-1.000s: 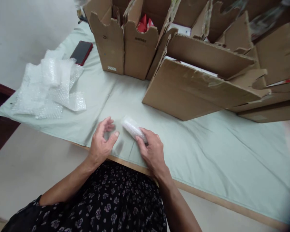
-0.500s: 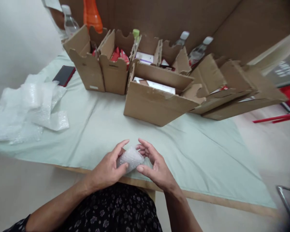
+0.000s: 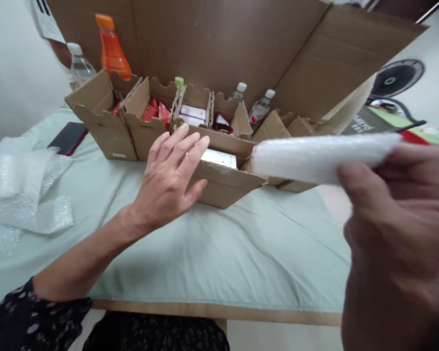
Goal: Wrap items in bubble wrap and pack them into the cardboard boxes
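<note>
Probably light, soft roll (image 3: pixel 314 156), right hand (image 3: pixel 406 219) on one end

Roll is raised above the cloth-covered worktop (image 3: pixel 219 258), lying near level in view. Right fingers clamped on its right end, thumb on the near side; far side hidden. Left hand (image 3: pixel 170 183) holds nothing, fingers slightly apart, at the left part of the front box (image 3: pixel 229 187); can't tell if touching.

Handling, by look: bubble-wrap skin, so light, squashy, maybe a bit slick. Core hidden; can't tell if stiff or fragile. Gentle hold near mid-length should balance better than the end.

Edges: ragged cardboard rims on front box and back boxes (image 3: pixel 144 135) could snag wrap. Roll's left tip overlaps box in view; gap unclear. Most room: worktop between front box and near edge (image 3: pixel 219 309). Phone (image 3: pixel 68 137) and loose wrap (image 3: pixel 25 187) crowd the left.
</note>
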`<state>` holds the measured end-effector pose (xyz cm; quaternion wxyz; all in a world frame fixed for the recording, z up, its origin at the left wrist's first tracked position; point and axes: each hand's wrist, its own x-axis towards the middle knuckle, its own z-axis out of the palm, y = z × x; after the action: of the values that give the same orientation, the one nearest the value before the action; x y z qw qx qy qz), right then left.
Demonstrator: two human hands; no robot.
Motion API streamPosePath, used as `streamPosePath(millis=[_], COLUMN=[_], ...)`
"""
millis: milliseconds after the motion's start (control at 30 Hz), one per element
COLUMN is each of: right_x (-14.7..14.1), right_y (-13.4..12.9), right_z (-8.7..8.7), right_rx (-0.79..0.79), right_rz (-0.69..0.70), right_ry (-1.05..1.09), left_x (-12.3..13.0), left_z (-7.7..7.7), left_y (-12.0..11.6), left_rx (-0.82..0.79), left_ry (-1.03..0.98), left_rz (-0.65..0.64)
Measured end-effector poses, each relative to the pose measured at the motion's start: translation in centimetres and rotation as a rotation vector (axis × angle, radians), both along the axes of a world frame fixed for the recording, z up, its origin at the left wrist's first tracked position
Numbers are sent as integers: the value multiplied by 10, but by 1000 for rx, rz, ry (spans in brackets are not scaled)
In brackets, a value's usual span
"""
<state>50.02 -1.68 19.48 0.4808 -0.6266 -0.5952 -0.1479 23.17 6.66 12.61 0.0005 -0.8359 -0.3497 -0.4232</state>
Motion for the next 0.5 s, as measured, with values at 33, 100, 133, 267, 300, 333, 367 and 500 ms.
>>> streamPosePath(millis=[33, 100, 133, 267, 300, 333, 367, 500], right_x=[2, 3, 3, -2, -5, -8, -11, -26], right_y=[15, 42, 53, 76, 80, 83, 86, 104], right_z=[3, 4, 2, -6, -7, -7, -8, -13], right_rx=[-1, -114, -221, -572, -636, -697, -755, -921], right_rz=[-20, -62, -92, -214, -214, -201, -184, -134], right_ry=[-55, -153, -219, -486, -539, -581, -615, -711], left_x=[5, 13, 15, 17, 17, 16, 17, 19], left_z=[-3, -14, -20, -32, -32, -32, -31, -32], left_y=[8, 16, 17, 13, 12, 12, 12, 16], left_rx=[22, 52, 63, 113, 123, 126, 126, 88], left_ry=[16, 43, 47, 19, 11, 5, -1, -18], left_rz=[8, 21, 31, 60, 62, 65, 67, 54])
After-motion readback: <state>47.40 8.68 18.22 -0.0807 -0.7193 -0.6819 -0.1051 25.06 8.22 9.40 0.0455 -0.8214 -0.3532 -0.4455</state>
